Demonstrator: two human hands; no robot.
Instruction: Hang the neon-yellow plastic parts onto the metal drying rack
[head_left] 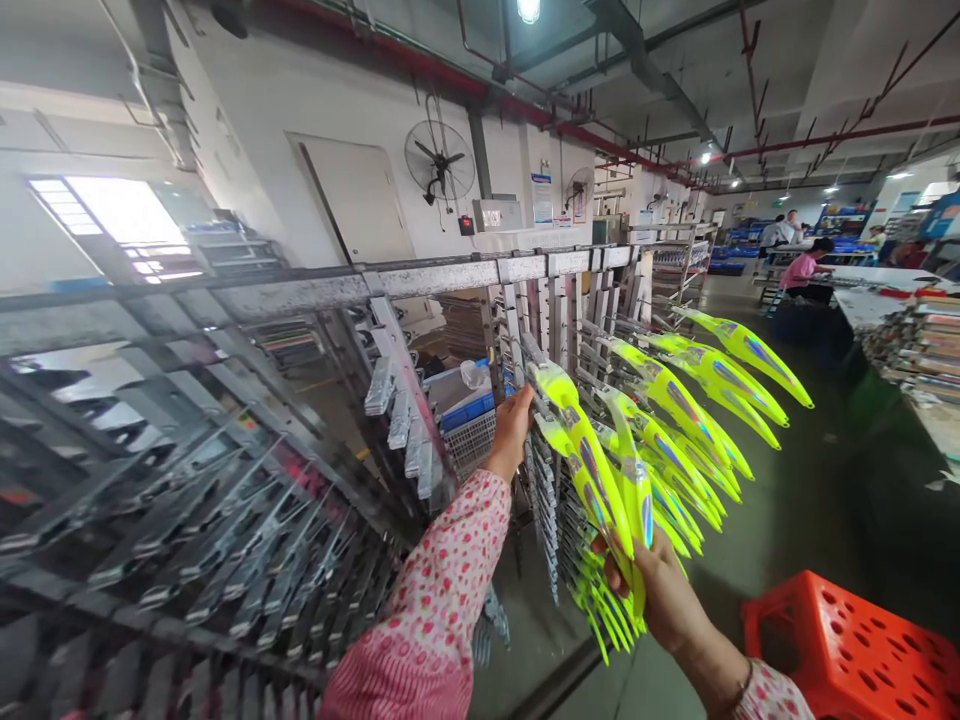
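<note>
Neon yellow curved plastic parts (679,400) with shiny iridescent patches hang clipped in rows on a grey metal rack (450,280). My left hand (511,430) is closed around the base of one yellow part (559,390) at the rack's clips. Lower down, my right hand (664,590) is shut on a bundle of several yellow parts (611,520) that fan out above and below my fingers. Both arms wear pink dotted sleeves.
Empty metal clips fill the rack to the left (225,520). A red perforated stool (847,645) stands on the dark green floor at lower right. A blue crate (466,405) sits behind the rack. Stacked goods (919,345) and seated people (802,268) are at far right.
</note>
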